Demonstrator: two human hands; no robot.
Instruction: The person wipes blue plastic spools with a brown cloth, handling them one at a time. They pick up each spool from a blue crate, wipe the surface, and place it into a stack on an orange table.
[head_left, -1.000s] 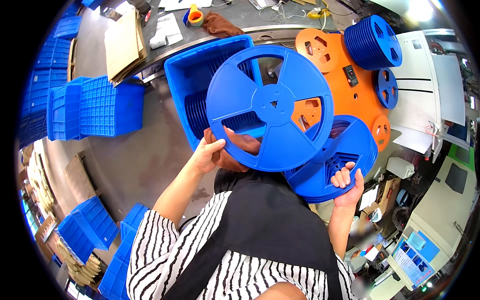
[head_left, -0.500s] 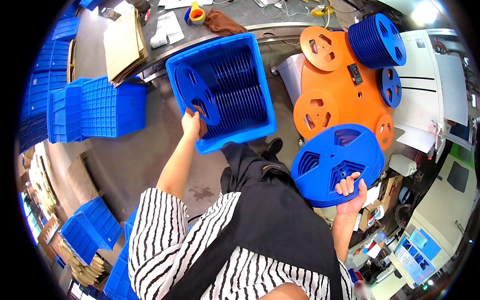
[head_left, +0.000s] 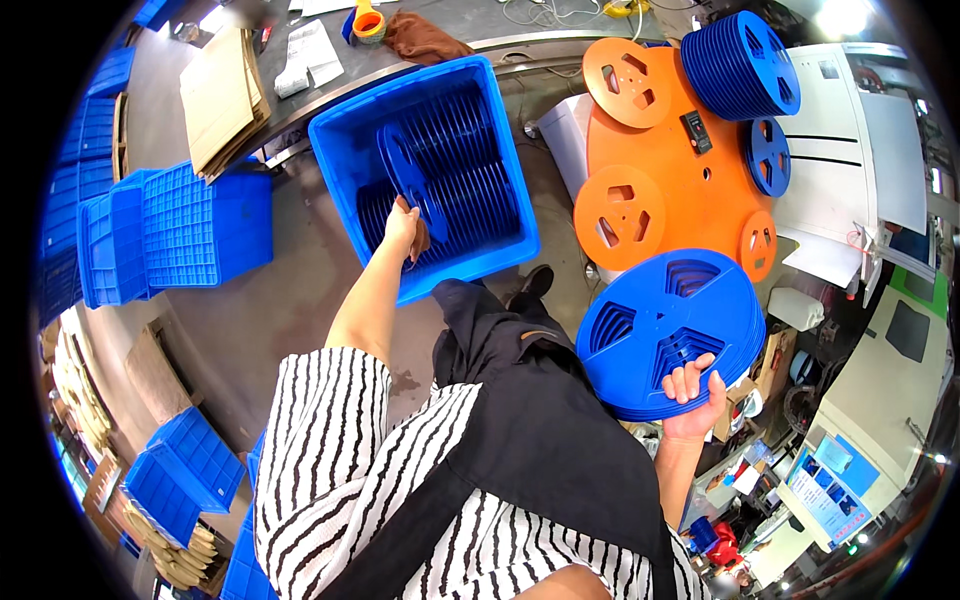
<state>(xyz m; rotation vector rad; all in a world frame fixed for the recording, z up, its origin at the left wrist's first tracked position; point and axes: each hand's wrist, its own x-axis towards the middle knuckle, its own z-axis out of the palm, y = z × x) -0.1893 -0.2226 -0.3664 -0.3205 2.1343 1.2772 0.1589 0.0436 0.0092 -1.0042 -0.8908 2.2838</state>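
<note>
- Our left hand (head_left: 402, 230) grasps the near edge of a single blue reel (head_left: 397, 152); our right hand (head_left: 697, 396) has its fingers curled over the lower right edge of a stack of blue reels (head_left: 660, 325).
- Ahead of us we see a grey workbench (head_left: 492, 26) bearing a brown cloth (head_left: 425, 38), an orange tape roll (head_left: 368, 25) and cardboard sheets (head_left: 218, 105).
- On our right an orange surface (head_left: 645, 153) carries orange reels (head_left: 627, 84), a taller pile of blue reels (head_left: 722, 78) and a small black device (head_left: 697, 132).
- To our left, blue crates (head_left: 205, 218) stand on the grey floor (head_left: 310, 310).
- The single reel stands tilted within the blue bin (head_left: 348, 145), extending forward from our left hand, beside packed rows of reels (head_left: 480, 195).
- The stack lies just beyond and left of our right fingers.
</note>
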